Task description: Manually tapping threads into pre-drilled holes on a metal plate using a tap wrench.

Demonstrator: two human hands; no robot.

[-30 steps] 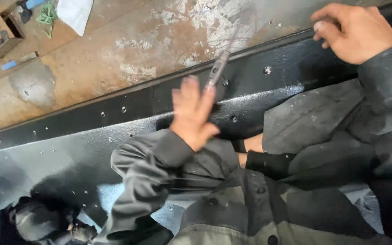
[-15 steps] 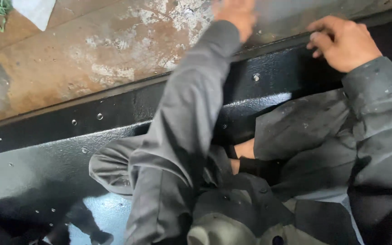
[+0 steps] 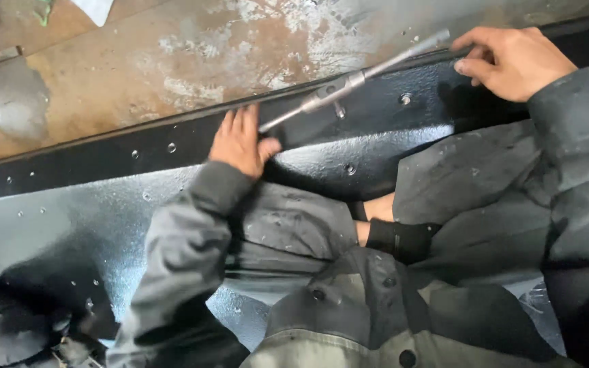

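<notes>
On the black rail (image 3: 172,146), ratchet wrench (image 3: 349,83) between left hand (image 3: 240,142) and right hand (image 3: 512,61) fingers.

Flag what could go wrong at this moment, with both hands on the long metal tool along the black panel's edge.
1. The left hand grips only the thin end of the ratchet wrench; if the head slips off the bolt, knuckles could strike the black metal panel.
2. The right hand holds the far end with just its fingers, so control there looks weak.
3. The panel's surface looks glossy, perhaps wet, so the hand resting on it may slide.
</notes>
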